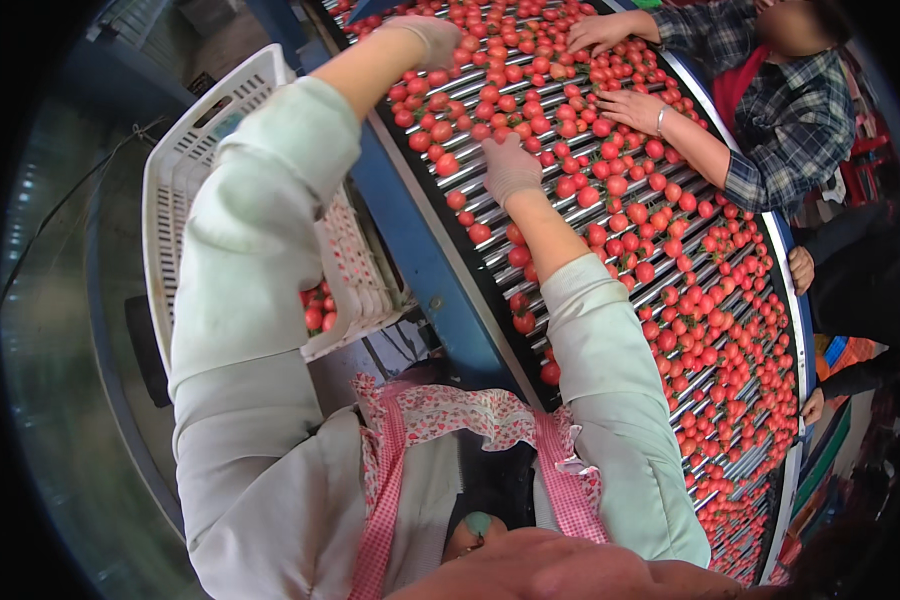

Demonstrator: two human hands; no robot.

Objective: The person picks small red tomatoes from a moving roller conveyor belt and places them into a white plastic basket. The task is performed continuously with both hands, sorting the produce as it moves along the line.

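Note:
Many red tomatoes (587,196), some with green stems, lie on a roller conveyor (487,259) with shiny metal rollers. Both my hands wear thin, pale gloves. My left hand (436,39) reaches over the near edge at the top of the view, against the tomatoes there; its fingers are blurred and partly hidden. Lower down, over the rollers, is my right hand (511,169). Its fingertips meet a few tomatoes (501,135), and whether it grips one cannot be made out.
A white plastic crate (157,247) with tomatoes inside stands left of the conveyor's blue side frame (412,225), partly behind my left arm. Across the belt, a co-worker's two bare hands (596,31) (630,111) touch tomatoes. Another person's hands (801,270) (813,406) rest at the far rail (793,337).

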